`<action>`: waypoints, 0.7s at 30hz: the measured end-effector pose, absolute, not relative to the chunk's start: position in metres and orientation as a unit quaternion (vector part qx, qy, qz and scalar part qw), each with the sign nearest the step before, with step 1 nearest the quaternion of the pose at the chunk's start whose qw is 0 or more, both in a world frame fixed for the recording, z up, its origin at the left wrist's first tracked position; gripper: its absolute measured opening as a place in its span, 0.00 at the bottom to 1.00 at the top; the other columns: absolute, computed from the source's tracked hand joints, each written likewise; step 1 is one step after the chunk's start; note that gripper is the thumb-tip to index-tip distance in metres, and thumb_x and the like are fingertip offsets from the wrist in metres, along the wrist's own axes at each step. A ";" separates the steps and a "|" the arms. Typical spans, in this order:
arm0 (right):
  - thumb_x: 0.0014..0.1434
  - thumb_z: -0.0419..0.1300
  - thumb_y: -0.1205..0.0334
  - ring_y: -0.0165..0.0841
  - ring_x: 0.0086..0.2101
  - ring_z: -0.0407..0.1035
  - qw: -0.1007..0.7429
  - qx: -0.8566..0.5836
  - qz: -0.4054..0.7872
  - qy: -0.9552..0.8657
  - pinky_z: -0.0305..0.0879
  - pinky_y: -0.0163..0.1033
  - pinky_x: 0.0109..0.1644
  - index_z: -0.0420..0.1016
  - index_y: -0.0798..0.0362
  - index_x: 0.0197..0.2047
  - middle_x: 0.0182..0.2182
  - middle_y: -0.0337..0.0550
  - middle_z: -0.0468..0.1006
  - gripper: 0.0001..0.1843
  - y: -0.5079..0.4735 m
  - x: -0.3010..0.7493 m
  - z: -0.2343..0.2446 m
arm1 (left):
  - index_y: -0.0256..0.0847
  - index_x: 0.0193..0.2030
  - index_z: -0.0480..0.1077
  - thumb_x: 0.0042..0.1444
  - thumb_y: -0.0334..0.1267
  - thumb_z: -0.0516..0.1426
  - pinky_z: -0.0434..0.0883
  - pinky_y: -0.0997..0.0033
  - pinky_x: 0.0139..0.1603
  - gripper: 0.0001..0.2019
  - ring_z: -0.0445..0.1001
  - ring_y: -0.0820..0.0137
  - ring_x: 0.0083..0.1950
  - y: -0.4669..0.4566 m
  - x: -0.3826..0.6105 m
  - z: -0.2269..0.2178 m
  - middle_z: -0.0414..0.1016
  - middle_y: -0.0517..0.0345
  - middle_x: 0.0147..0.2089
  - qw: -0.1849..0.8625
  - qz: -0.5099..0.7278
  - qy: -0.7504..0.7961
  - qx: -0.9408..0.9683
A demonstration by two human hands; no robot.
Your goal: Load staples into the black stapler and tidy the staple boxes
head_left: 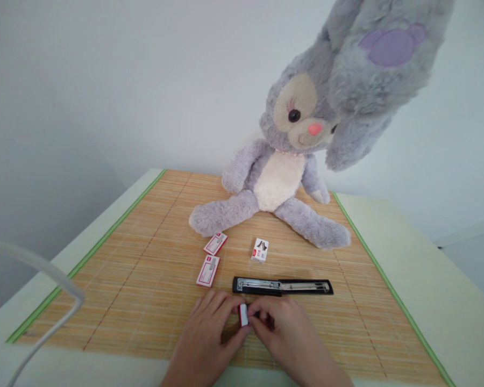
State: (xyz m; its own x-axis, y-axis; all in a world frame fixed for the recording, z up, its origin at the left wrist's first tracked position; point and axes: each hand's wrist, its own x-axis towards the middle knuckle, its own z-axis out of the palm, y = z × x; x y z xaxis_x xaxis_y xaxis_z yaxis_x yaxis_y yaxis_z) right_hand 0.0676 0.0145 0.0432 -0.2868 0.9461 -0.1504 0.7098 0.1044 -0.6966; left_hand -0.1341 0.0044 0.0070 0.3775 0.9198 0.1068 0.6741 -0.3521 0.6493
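Note:
My left hand (210, 328) and my right hand (280, 328) meet over the bamboo mat (145, 269), both pinched on a small red-and-white staple box (243, 315) held between their fingertips. Just beyond them lies a black stapler (282, 286), swung fully open and flat with its metal staple track showing. Two more red-and-white staple boxes (208, 270) (215, 243) lie to the left. A third small box (260, 250) stands past the stapler.
A large grey plush rabbit (278, 183) sits at the far side of the mat, legs spread toward me. The mat covers a pale table (427, 269) against a white wall. A white cable (44, 279) loops at the left edge.

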 end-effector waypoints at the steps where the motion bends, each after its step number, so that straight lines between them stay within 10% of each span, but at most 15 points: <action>1: 0.60 0.62 0.69 0.31 0.26 0.70 0.165 -0.576 0.348 -0.721 0.53 0.35 0.31 0.85 0.45 0.36 0.25 0.34 0.80 0.11 0.015 0.068 0.044 | 0.50 0.52 0.72 0.63 0.39 0.63 0.72 0.57 0.52 0.12 0.73 0.59 0.53 0.004 -0.134 0.007 0.76 0.56 0.49 0.261 0.235 0.506 0.788; 21: 0.65 0.61 0.63 0.32 0.27 0.69 0.135 -0.610 0.363 -0.692 0.59 0.36 0.34 0.79 0.47 0.60 0.27 0.34 0.75 0.20 0.004 0.118 0.036 | 0.49 0.55 0.72 0.64 0.42 0.63 0.71 0.56 0.53 0.13 0.73 0.59 0.53 0.003 -0.135 0.004 0.76 0.55 0.50 0.259 0.225 0.511 0.788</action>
State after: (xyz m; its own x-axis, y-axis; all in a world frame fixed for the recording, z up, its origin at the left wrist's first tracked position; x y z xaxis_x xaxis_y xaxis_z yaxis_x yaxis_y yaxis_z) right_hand 0.1184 0.0038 0.0358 -0.2204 0.9413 -0.2557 0.7454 -0.0066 -0.6666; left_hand -0.1352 0.0026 0.0041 0.3764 0.9221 0.0892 0.6895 -0.3432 0.6378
